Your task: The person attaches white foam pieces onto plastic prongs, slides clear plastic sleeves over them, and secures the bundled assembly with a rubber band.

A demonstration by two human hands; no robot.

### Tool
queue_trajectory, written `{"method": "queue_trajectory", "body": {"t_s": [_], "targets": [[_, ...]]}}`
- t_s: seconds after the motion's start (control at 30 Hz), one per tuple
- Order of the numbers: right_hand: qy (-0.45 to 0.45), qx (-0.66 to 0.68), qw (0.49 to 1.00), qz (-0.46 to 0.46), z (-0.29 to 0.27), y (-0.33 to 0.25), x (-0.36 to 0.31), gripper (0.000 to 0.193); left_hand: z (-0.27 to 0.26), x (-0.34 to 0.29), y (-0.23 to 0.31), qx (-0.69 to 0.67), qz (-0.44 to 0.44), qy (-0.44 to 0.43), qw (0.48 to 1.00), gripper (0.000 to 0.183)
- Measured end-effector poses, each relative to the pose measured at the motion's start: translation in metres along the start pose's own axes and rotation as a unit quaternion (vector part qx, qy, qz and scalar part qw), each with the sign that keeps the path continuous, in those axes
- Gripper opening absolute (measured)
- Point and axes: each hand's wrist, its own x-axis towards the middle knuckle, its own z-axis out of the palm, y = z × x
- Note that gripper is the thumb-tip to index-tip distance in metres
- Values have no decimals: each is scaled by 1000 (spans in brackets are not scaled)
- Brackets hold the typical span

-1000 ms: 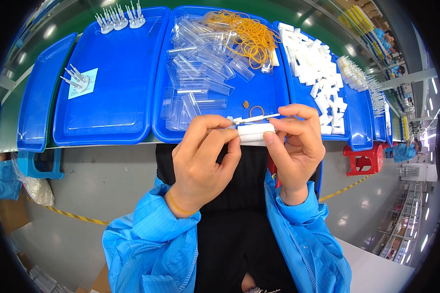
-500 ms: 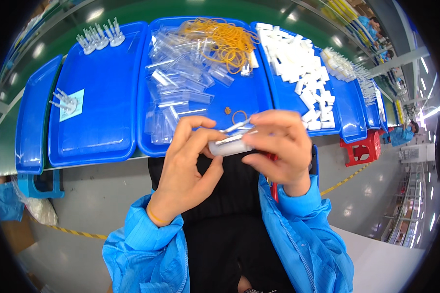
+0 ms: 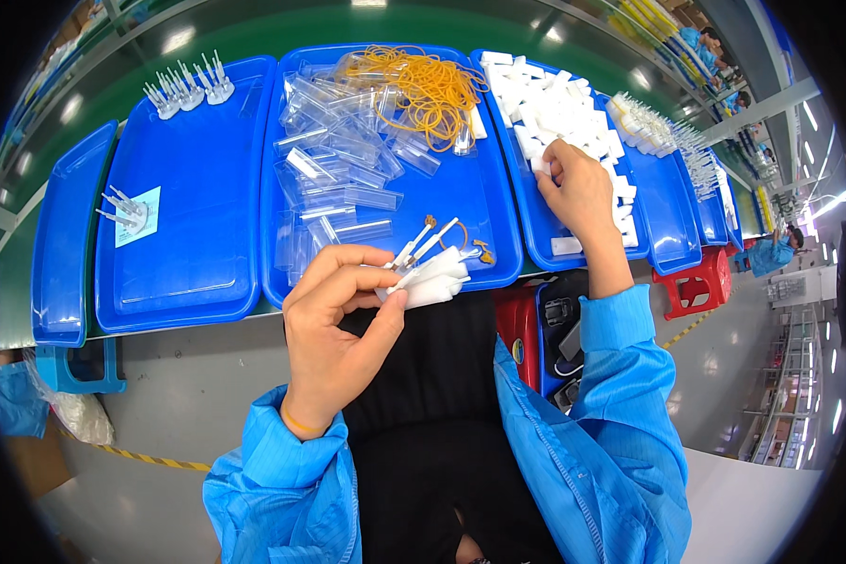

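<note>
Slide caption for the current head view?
Left hand holding white pieces, right hand among white blocks in a blue tray.

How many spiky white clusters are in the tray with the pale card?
4: three spiky white clusters grouped near the far edge of the tray, and a fourth cluster on the pale card. None looks hidden.

This looks like a factory assembly workshop: blue trays (image 3: 197,235) line a long green bench (image 3: 442,23), sorting clear plastic sleeves (image 3: 374,197), rubber bands (image 3: 432,89) and white blocks (image 3: 547,105) in bulk. Yellow-and-black tape (image 3: 150,459) marks the grey floor (image 3: 193,395), plastic stools stand beneath, and a co-worker in a blue smock (image 3: 769,256) appears near metal racks (image 3: 771,409).
</note>
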Motion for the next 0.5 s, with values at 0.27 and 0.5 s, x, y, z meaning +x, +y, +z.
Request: {"method": "queue_trajectory", "body": {"t_s": [0.27,0.5], "targets": [[119,28,979,-163,13,2,2,24,0,-4,1,52,20,5,998,14],[95,1,994,-56,6,1,-2,23,-3,-5,3,172,109,38,978,11]]}}
